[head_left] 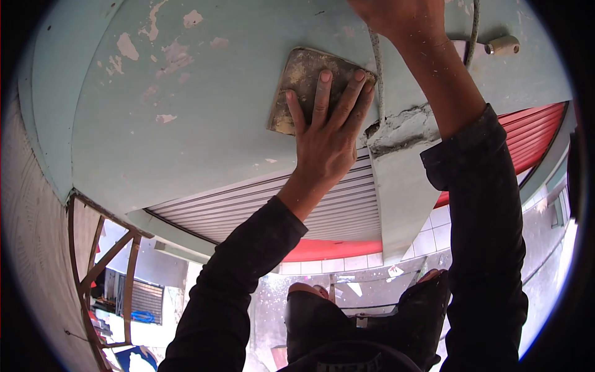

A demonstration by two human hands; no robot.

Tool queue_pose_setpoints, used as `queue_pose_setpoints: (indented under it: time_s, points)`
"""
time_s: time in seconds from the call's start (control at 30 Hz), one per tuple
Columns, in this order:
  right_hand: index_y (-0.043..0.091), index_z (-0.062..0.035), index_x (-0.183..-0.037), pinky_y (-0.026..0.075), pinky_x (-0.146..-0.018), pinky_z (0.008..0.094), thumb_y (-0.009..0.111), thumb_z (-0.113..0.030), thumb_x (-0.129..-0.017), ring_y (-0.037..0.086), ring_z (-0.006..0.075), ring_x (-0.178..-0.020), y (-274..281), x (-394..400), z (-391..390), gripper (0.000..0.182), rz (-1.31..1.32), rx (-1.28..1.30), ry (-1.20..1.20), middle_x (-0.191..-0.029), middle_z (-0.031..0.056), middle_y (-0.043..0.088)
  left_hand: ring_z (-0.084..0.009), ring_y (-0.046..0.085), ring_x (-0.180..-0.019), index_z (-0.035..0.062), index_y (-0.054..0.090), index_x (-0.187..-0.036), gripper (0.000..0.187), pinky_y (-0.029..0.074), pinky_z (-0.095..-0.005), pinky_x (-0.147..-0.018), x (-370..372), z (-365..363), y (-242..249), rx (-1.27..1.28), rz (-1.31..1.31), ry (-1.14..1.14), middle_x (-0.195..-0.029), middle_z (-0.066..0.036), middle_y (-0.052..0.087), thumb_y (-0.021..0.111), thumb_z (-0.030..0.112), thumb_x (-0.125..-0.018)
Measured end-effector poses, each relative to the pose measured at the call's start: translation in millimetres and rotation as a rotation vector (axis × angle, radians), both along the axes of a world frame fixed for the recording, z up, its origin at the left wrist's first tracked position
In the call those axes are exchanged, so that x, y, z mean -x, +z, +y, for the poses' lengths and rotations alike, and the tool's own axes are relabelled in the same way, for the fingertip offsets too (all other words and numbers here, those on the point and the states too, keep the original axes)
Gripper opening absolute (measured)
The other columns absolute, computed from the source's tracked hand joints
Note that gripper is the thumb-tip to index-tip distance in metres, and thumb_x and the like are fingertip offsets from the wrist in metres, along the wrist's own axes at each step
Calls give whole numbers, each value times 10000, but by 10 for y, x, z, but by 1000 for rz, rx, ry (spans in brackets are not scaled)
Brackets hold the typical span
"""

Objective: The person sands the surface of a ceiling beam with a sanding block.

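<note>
My left hand (326, 133) holds a stained, roughly square flat plate (302, 71) against the pale green wall (204, 105). Its fingers lie stretched and slightly spread across the plate's face, while the thumb is hidden. The plate is brown-grey with dried, yellowish smears. My right hand (403, 18) is higher up, near the top edge of the view, next to a hanging cable (379, 80); its fingers are cut off by the frame. Patches of paint (176, 56) have flaked off the wall to the left of the plate.
Below my right forearm, broken plaster (406, 130) shows beside the cable's lower end. A metal pipe stub (503, 45) juts out at the upper right. Lower down are a white roller shutter (334, 208), a red shutter (536, 136) and, far left, a brown frame (128, 279). The ground lies well below.
</note>
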State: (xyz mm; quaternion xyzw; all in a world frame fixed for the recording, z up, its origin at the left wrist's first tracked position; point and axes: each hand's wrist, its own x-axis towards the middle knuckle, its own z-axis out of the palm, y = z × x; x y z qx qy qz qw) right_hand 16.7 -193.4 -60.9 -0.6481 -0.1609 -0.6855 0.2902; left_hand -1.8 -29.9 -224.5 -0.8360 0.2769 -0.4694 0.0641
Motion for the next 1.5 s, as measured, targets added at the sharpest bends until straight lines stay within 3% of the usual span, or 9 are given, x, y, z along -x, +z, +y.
queue_pose_setpoints:
  time_s: [0.13,0.4,0.63,0.83,0.93,1.13,1.27,1.47,1.5]
  points:
    - [596,-8,-595,507,-568,474,615,-365,-963,607,426,-560,2,-39,-5,513,-45,-2,24,-585,228,584,-332,111,-1565,221,540,-1470,590,-124,-662,-1189,-23,156,-479,-86,-13,3,-1625,55,365,544,35,-909]
    - [610,-4,-598,508,-565,477,605,-371,-968,603,436,-553,-27,-93,9,521,-63,-11,7,-550,226,559,-363,64,-1568,170,561,-1445,570,-135,-682,-1166,-96,-190,11,108,-88,1,-1630,5,364,563,51,-888]
    - [609,1,-600,508,-567,478,599,-368,-974,602,437,-552,20,-13,-6,526,-10,15,21,-555,234,558,-362,72,-1566,181,565,-1442,556,-143,-674,-1170,-1,143,-492,-17,-24,40,-1629,17,362,542,48,-903]
    - [609,5,-607,513,-573,477,595,-365,-978,614,434,-570,18,6,-17,524,-28,13,16,-574,246,570,-367,73,-1566,171,583,-1425,505,-139,-689,-1157,-54,-119,-67,72,-44,-9,-1629,2,363,547,67,-932]
    - [603,4,-603,517,-580,478,592,-365,-980,621,433,-577,-26,-39,-4,527,-17,13,20,-573,244,574,-312,120,-1567,202,605,-1397,500,-96,-669,-1187,-102,-182,-112,148,-97,-30,-1612,70,385,561,71,-918]
    - [594,3,-603,510,-575,481,606,-351,-972,603,443,-563,12,-20,-10,511,-23,6,0,-594,243,581,-342,66,-1569,213,528,-1479,619,-148,-682,-1164,-20,133,-688,-22,6,34,-1647,31,325,562,27,-890]
    - [568,1,-596,484,-546,478,633,-315,-959,579,445,-540,5,19,-37,485,-26,32,19,-609,236,586,-332,69,-1569,232,520,-1488,620,-142,-663,-1178,-23,223,-447,-113,-30,63,-1643,34,334,553,45,-898]
    - [541,10,-603,438,-512,477,609,-278,-983,562,453,-540,-15,-113,-57,482,-161,78,96,-603,256,554,-406,176,-1536,200,533,-1473,552,-7,-716,-1168,-76,163,984,64,-241,-1,-1617,-11,378,545,107,-929]
    - [531,18,-601,429,-509,475,595,-267,-995,555,459,-544,-14,-93,-32,491,-163,53,89,-603,269,536,-432,171,-1525,162,502,-1493,571,41,-696,-1178,-24,154,1203,13,-279,73,-1632,-98,311,563,126,-925]
